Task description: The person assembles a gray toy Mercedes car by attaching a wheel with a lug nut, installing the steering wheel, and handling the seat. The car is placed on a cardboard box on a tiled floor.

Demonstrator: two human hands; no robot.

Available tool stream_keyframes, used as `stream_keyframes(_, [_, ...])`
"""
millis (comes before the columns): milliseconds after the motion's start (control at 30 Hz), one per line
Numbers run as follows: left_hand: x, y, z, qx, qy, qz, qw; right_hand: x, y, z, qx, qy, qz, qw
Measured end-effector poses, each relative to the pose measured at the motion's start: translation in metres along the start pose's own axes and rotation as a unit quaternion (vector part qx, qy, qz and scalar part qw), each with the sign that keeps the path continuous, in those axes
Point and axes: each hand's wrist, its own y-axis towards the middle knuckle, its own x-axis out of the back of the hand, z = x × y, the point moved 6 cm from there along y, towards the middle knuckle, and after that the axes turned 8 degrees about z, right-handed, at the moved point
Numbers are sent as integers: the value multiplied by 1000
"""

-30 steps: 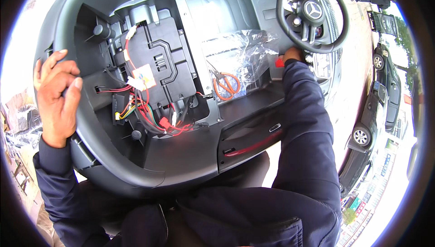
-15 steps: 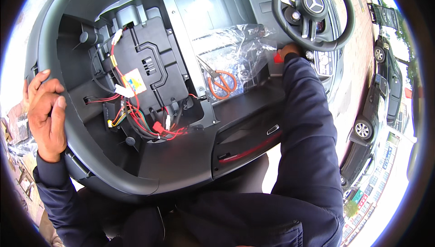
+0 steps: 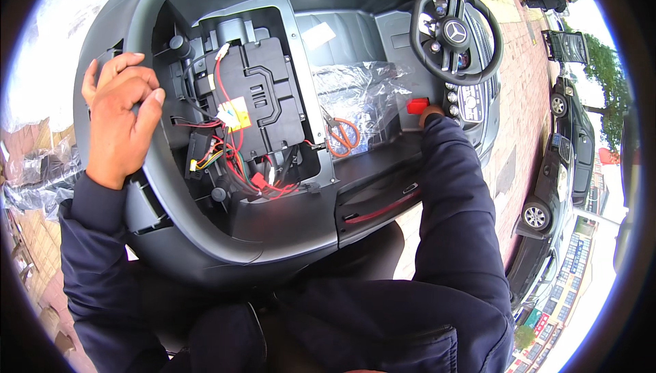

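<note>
Count from the steering wheel — you have one, black, on the one grey ride-on toy car. Just below it: one red button. To its left on the car floor: one clear plastic bag and one pair of orange-handled scissors. Further left, in the open compartment: one black battery box carrying one yellow label. Two hands are in view — left hand on the car's rim, right hand beside the button. Right of the wheel, on the pavement: three parked cars.

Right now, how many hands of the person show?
2: the left hand rests on the toy car's body rim; the right hand, mostly hidden by its sleeve, is at the red button.
</note>
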Motion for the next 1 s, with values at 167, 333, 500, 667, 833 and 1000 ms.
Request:
stream_keyframes(167, [-8,-5,9,-19,22,-9,1000,9,-42,33,182,-103,-68,976])
stream_keyframes(333, [-3,-8,7,-54,2,-37,998,90,-207,106,419,72,-328,844])
stream_keyframes(500, [42,-32,67,27,-396,-19,918,142,-360,154,486,211,-272,803])
stream_keyframes(667, [105,-190,212,244,-208,-222,921,133,-434,161,491,214,-211,817])
stream_keyframes(833, [48,-398,274,487,-169,-189,836,108,-461,182,489,330,-100,801])
stream_keyframes(1000, [-62,-482,229,527,-229,-106,812,98,-478,218,457,375,-65,804])
